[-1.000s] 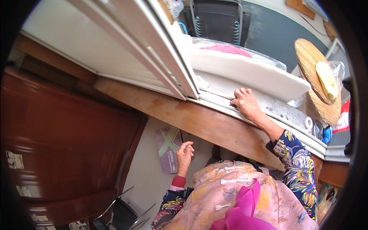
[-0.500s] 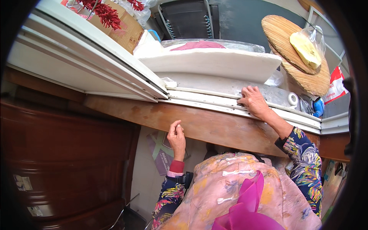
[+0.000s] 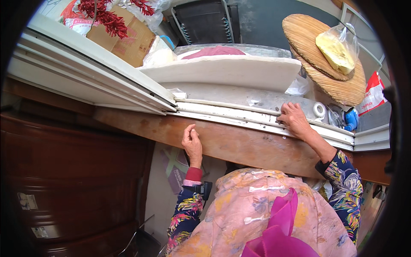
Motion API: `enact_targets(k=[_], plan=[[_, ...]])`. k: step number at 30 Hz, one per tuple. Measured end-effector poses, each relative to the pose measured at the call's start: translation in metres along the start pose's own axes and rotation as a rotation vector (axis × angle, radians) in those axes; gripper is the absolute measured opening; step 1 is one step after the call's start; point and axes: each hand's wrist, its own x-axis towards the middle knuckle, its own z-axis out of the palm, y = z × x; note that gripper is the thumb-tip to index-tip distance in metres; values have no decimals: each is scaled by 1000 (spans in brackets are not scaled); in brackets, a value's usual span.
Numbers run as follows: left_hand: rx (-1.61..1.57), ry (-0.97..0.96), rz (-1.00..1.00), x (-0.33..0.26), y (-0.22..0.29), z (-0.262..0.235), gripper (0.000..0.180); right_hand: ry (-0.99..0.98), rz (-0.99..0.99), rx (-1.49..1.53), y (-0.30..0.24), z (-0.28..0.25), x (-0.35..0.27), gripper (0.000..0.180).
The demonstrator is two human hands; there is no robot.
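Note:
My right hand reaches down to the white window track, its fingertips pinched together at the groove. A small dark bit shows at the fingertips, too small to name. Dark specks of dirt lie along the rails beside them. Over the near edge of the brown wooden sill, my left hand hovers with its fingers loosely curled and nothing visible in them.
White sliding window panels stand at the left. Beyond the track are a white foam board, a roll of tape and round woven lids bearing a yellow piece in a plastic bag. Dark red furniture fills the lower left.
My right hand has shifted a little to the right along the track, its fingers still pinched. My left hand has risen slightly over the sill. The whole view has moved a bit.

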Motion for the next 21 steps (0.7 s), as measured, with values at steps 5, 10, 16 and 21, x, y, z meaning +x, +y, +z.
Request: enact_targets(k=[5,10,16,21], plan=[[22,60,17,-1,-19,15,18,-3,116,158,6,-5,-12,9],[129,141,102,-7,-24,28,17,151,277,436,22,-12,-22,18],[227,166,157,-11,-38,30,15,56,259,371,30,-21,-47,18],[264,158,188,-16,-46,32,14,-51,153,258,36,-20,-69,22]])
